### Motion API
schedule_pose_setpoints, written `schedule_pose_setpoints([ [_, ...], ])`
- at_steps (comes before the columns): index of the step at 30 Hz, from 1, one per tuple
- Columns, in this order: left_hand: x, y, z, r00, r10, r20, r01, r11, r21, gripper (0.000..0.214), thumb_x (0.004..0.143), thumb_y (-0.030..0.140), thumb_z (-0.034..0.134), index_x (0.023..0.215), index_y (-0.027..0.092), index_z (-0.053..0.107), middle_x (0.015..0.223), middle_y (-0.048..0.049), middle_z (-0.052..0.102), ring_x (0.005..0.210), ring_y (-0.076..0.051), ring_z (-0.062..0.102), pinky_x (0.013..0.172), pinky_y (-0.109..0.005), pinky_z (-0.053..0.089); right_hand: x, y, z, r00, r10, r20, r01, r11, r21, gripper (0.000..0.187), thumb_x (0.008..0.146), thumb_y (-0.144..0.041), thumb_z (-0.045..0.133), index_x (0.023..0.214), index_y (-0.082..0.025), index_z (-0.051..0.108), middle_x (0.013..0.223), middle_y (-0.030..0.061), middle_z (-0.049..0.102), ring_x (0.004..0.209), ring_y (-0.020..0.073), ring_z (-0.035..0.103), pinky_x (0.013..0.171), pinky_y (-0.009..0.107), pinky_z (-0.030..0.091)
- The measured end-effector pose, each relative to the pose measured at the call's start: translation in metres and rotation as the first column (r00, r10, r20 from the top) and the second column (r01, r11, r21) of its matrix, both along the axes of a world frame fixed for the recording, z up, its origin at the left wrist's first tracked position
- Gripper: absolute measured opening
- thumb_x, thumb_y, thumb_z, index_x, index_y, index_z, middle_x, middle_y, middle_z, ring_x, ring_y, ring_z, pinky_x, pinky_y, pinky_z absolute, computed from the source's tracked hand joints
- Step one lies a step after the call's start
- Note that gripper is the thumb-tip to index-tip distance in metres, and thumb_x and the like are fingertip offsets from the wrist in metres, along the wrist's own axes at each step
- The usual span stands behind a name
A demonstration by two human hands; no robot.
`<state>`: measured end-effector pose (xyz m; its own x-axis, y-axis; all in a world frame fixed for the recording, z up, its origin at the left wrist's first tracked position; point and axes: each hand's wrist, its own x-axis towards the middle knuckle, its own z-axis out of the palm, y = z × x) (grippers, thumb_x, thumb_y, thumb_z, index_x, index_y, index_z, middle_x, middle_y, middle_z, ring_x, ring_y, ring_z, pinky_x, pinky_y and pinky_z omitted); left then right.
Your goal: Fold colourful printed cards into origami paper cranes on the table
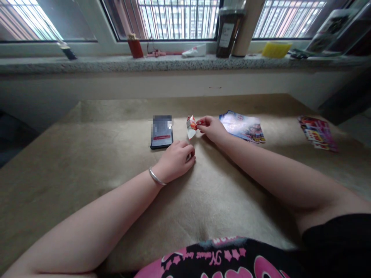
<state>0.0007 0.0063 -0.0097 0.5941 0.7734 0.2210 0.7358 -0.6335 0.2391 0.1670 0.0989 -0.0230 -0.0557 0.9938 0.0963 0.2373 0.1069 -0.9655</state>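
My right hand (211, 128) pinches a small folded piece of white and orange paper (191, 127), held just above the tan table (87, 173). My left hand (176, 160) rests on the table in a loose fist, a silver bangle on its wrist; I cannot see anything in it. A black phone (161, 132) with a lit screen lies just beyond the left hand, to the left of the folded paper.
A glossy printed sheet (242, 126) lies right of my right hand, and another colourful leaflet (318, 133) sits near the table's right edge. On the stone windowsill behind are a red lighter (135, 47), a dark jar (228, 34) and a yellow sponge (276, 49).
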Motion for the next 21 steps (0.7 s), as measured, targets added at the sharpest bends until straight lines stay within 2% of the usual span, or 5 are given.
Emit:
schedule_pose_setpoints([
  [6,0.0,0.001,0.001,0.999,-0.015,-0.044,0.015,1.0,0.004,0.013,0.084,0.024,0.05,0.085,0.016,0.06,0.088,-0.007,0.058,0.086,-0.02,0.052,0.082,-0.034,0.045,-0.023,0.026,-0.014,0.995,-0.064,0.07,0.059,0.996,0.062,0.009,0.074,-0.019,0.059,0.083,-0.017,0.058,0.077,-0.0007,0.062,0.067,0.0116,0.058,0.068,0.029,0.051],
  [11,0.0,0.003,0.0,0.999,-0.018,-0.038,0.018,1.0,-0.003,0.014,0.084,0.024,0.05,0.085,0.016,0.06,0.088,-0.0069,0.058,0.086,-0.02,0.052,0.081,-0.034,0.044,-0.031,0.042,-0.019,0.99,-0.067,0.125,0.054,0.992,0.11,0.011,0.074,-0.021,0.059,0.084,-0.017,0.059,0.078,0.0004,0.063,0.071,0.0127,0.059,0.072,0.03,0.05],
  [17,0.0,0.005,-0.001,0.999,-0.027,-0.038,0.028,1.0,0.0,0.013,0.084,0.024,0.05,0.085,0.016,0.06,0.089,-0.0071,0.058,0.085,-0.02,0.052,0.08,-0.034,0.044,-0.036,0.04,-0.017,0.979,-0.025,0.202,-0.007,0.988,0.155,0.012,0.074,-0.017,0.06,0.086,-0.015,0.061,0.081,0.0035,0.066,0.072,0.0138,0.06,0.073,0.03,0.048],
  [21,-0.002,0.005,0.0,0.998,-0.042,-0.056,0.042,0.999,0.01,0.013,0.084,0.024,0.05,0.085,0.015,0.06,0.089,-0.0077,0.058,0.084,-0.02,0.052,0.08,-0.033,0.044,-0.033,0.033,-0.014,0.972,-0.011,0.236,-0.031,0.985,0.172,0.021,0.072,-0.014,0.06,0.092,-0.015,0.059,0.087,0.0049,0.067,0.07,0.0131,0.06,0.07,0.028,0.048],
])
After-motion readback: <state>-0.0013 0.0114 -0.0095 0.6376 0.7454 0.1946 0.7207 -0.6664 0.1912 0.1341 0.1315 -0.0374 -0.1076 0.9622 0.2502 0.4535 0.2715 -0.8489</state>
